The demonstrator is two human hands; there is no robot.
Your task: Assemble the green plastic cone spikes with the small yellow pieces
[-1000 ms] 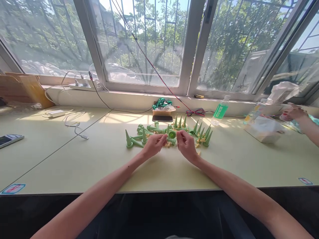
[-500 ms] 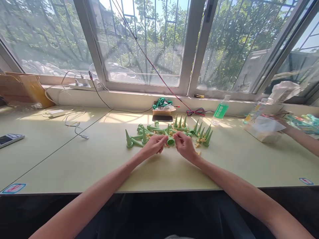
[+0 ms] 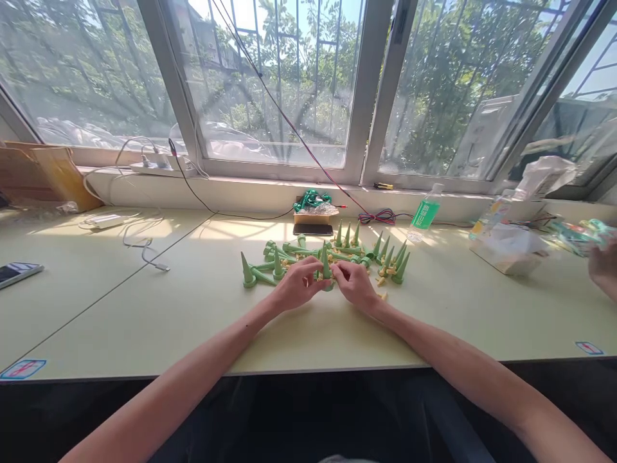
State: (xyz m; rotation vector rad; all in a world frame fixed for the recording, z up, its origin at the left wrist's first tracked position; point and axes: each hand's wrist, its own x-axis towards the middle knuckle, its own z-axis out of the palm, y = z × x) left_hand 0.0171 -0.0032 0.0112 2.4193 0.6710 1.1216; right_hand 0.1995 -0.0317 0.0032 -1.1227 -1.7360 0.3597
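My left hand (image 3: pixel 299 284) is closed around the base of a green plastic cone spike (image 3: pixel 326 265). The spike stands with its tip pointing up and its wide collar near the tabletop. Close on its right, my right hand (image 3: pixel 355 283) has thumb and fingers pinched together; whatever is between them is too small or hidden to tell. Several more green spikes (image 3: pixel 247 271) stand or lie around both hands. Upright spikes (image 3: pixel 399 270) are grouped on the right, with small yellow pieces (image 3: pixel 382 281) scattered among them.
Behind the spikes are a dark phone (image 3: pixel 312 229) and a small box (image 3: pixel 315 218) with green material. A green-labelled bottle (image 3: pixel 425 212), a tissue box (image 3: pixel 511 254) and another person's hand (image 3: pixel 603 267) are to the right. Cables (image 3: pixel 144 247) and another phone (image 3: pixel 19 273) lie left.
The spike between my hands has turned from its open end facing me to tip-up. My left fingers have shifted around its base. The other person's hand has moved right.
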